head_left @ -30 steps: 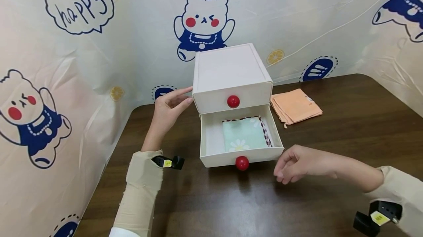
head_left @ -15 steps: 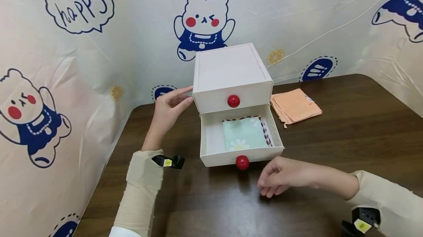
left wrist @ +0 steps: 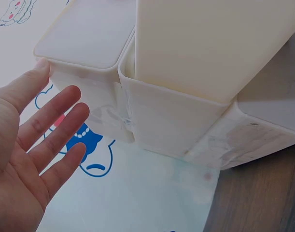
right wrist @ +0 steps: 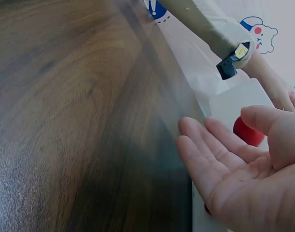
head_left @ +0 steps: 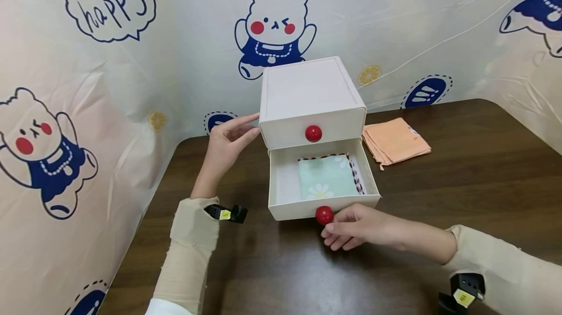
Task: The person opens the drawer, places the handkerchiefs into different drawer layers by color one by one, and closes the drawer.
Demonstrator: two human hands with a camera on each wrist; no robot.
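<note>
The left hand [head_left: 228,137] lies flat with straight fingers against the left side of the white plastic 2-drawer cabinet [head_left: 309,95]; the left wrist view shows the open palm [left wrist: 26,159] with its fingertips at the cabinet's corner. The right hand [head_left: 351,227] sits at the front of the pulled-out lower drawer [head_left: 322,203], fingers loosely extended and relaxed, the thumb side at the round red lower knob [head_left: 324,215]. In the right wrist view the palm [right wrist: 239,179] is spread open with the knob [right wrist: 248,131] just past the fingertips, not gripped.

Counted: 2 hands, 1 cabinet, 2 drawers, 2 red knobs, 2 folded cloths. The upper drawer is closed, with its red upper knob [head_left: 313,133] showing. The lower drawer stands open and holds 1 folded mint-green cloth with a daisy print and a dark braided edge [head_left: 327,178]. 1 folded orange cloth [head_left: 395,142] lies on the dark wooden table [head_left: 461,168], just to the right of the cabinet.

Against 1.0 s ago, the right hand has travelled left from beside the drawer's right front corner to the lower knob. The left hand keeps its place on the cabinet's side, and the drawer is still open to much the same extent.
</note>
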